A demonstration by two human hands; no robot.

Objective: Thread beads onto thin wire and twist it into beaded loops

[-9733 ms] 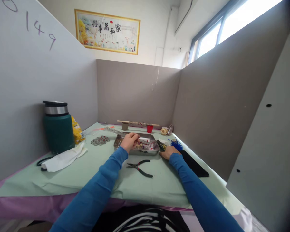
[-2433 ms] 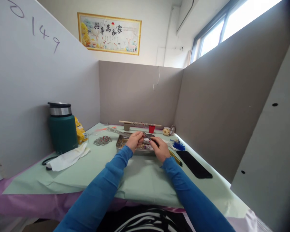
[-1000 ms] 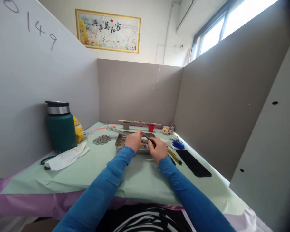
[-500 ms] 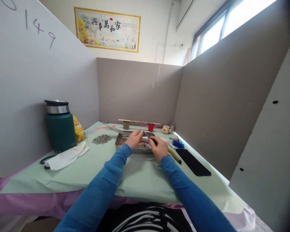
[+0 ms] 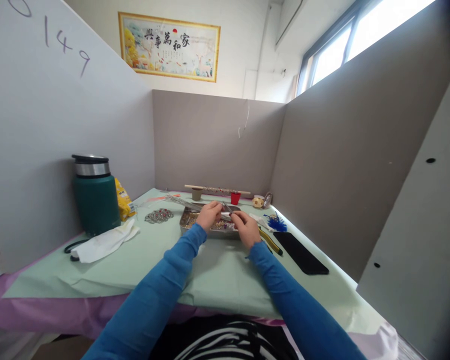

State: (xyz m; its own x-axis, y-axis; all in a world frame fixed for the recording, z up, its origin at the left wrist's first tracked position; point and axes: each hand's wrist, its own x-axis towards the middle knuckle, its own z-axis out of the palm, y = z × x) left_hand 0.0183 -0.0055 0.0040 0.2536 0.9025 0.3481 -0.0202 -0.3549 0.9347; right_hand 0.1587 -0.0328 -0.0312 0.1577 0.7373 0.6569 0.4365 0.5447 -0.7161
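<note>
your left hand [image 5: 209, 216] and your right hand [image 5: 246, 229] meet over the metal tray [image 5: 187, 220], which lies on the pale green sheet [image 5: 217, 270] in the middle of the booth. the right hand is closed around a pair of dark pliers [image 5: 228, 209], whose tip sticks up toward the left hand above the tray. the left hand's fingers are pinched together at that tip, on something too small to make out, so you cannot tell what it grips. small beads fill the tray under both hands. just right of the tray lies a yellow-handled tool [image 5: 270, 242], and past it a blue feather [image 5: 276, 223] and a black flat pad [image 5: 300, 253]. left of the tray sits a small heap of red and silver rings [image 5: 159, 215], then a white cloth [image 5: 105, 241] and a green flask [image 5: 95, 196], well apart from the tray. behind the tray a small red cup [image 5: 235, 198] stands under a wooden stick [image 5: 217, 189].
</note>
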